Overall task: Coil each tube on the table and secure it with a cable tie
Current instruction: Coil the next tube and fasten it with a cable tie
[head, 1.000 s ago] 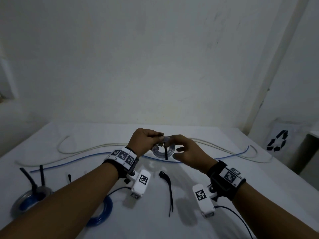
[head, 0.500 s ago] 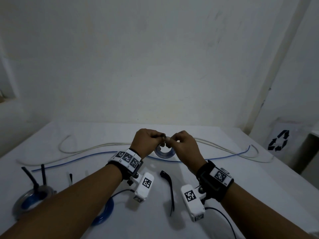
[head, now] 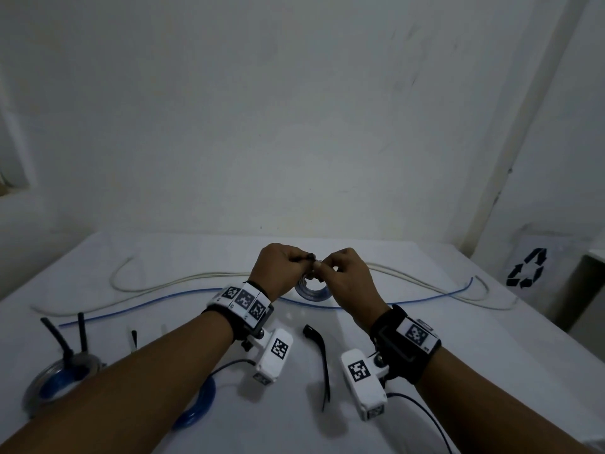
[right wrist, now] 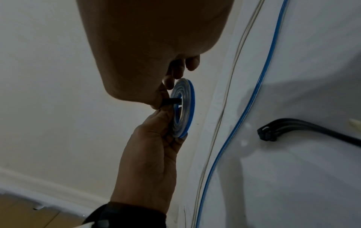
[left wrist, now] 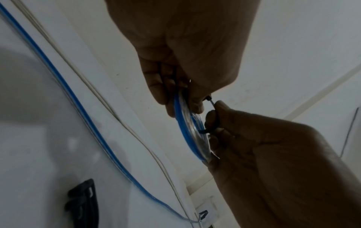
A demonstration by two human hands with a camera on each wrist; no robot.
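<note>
A small flat coil of clear and blue tube (head: 311, 289) is held upright above the white table (head: 425, 339), in front of me at the middle. My left hand (head: 302, 258) grips the coil's (right wrist: 184, 111) rim, its fingers curled around it. A black cable tie (right wrist: 173, 101) passes through the coil's hole. My right hand (head: 319, 265) pinches the tie's tail (left wrist: 212, 104) right beside the left fingertips, and the tie loops around the coil's (left wrist: 187, 123) windings. The hands touch over the coil, hiding most of the tie in the head view.
A loose blue tube (head: 196, 293) and a white tube (head: 183, 276) run across the table behind the hands. Spare black ties (head: 319, 355) lie between my forearms. A tied coil (head: 62, 378) and a blue coil (head: 199, 404) sit front left. A recycling bin (head: 527, 267) stands right.
My right hand moved left to meet the left hand and closed on the cable tie. The coil, once plainly visible between the hands, is now mostly covered by them.
</note>
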